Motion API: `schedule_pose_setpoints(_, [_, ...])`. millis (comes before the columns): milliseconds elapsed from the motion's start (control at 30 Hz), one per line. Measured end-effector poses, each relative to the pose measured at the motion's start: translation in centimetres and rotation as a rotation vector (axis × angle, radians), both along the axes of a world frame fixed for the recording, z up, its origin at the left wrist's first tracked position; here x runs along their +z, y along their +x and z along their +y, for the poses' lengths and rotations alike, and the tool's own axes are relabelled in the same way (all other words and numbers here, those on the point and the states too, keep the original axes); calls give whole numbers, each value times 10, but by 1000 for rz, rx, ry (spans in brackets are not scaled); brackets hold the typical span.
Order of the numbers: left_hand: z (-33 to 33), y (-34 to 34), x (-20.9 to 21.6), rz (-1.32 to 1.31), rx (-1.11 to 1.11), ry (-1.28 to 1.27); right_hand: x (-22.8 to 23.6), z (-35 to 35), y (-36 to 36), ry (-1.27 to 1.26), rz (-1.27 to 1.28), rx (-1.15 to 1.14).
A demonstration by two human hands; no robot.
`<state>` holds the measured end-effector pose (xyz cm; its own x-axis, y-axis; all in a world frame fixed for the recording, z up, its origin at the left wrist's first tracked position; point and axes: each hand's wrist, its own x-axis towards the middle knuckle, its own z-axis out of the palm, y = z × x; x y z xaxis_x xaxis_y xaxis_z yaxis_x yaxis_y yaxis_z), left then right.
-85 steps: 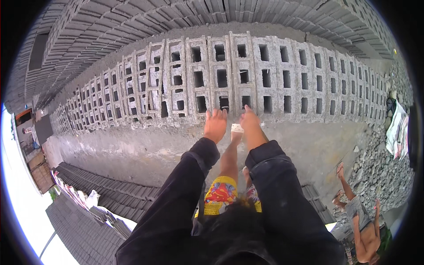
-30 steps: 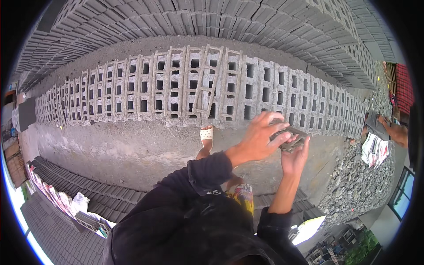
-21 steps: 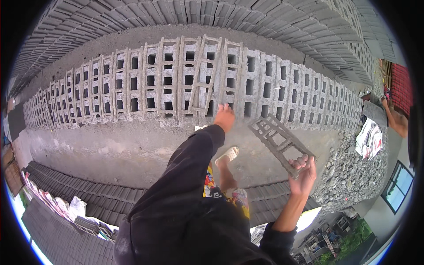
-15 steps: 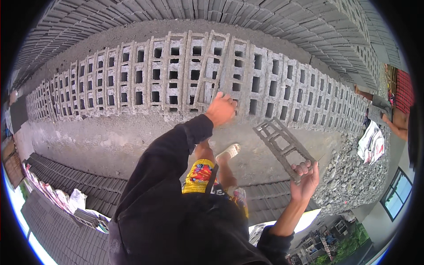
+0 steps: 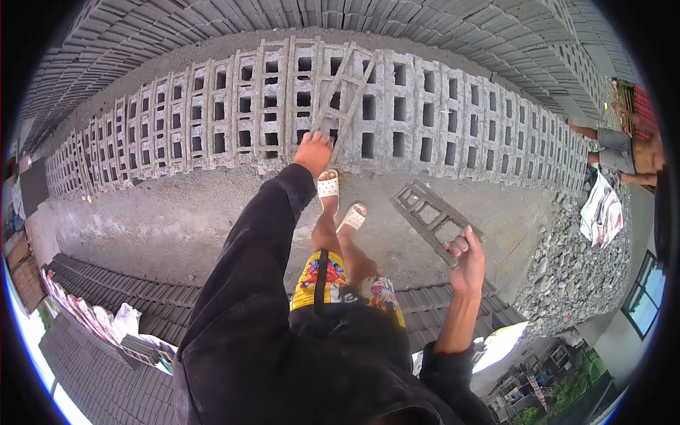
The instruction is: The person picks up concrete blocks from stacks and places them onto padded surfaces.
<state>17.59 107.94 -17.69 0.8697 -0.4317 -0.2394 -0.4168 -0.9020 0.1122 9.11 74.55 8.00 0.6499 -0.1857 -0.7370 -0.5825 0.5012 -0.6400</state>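
My left hand (image 5: 314, 151) is closed at the near end of a slanted grey ladder-shaped frame (image 5: 352, 100), which lies across the tops of the hollow concrete blocks (image 5: 383, 113). Its fingertips are partly hidden against the frame. Off to the right, my right hand (image 5: 467, 261) grips one end of a second grey ladder-shaped frame (image 5: 418, 225), held tilted above the ground with its far end pointing up and left. The blocks stand in a long curved row. More such frames lie on those to the left, while those to the right show bare holes.
Stacked grey slabs (image 5: 212, 32) rise behind the row. Gravel (image 5: 567, 276) and a white sack (image 5: 601, 218) lie at the right, where another person (image 5: 641, 152) is near the row's end. Grey ridged stacks (image 5: 127, 283) stand behind me. My feet in pale clogs (image 5: 328, 185) are close to the blocks.
My left hand has moved left along the row, and the frame by it lies more slanted. The block just right of it now shows bare holes. My right hand has shifted up and left with its frame.
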Motion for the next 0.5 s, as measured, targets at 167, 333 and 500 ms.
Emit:
schedule_pose_setpoints(167, [-65, 4, 119, 194, 88, -286, -20, -11, -36, 183, 24, 14])
schedule_pose_setpoints(333, [-149, -13, 280, 351, 274, -480, -18, 14, -61, 420, -50, -15])
schedule_pose_setpoints(500, [-207, -96, 306, 706, 288, -662, -1, 3, -73, 437, -160, -62])
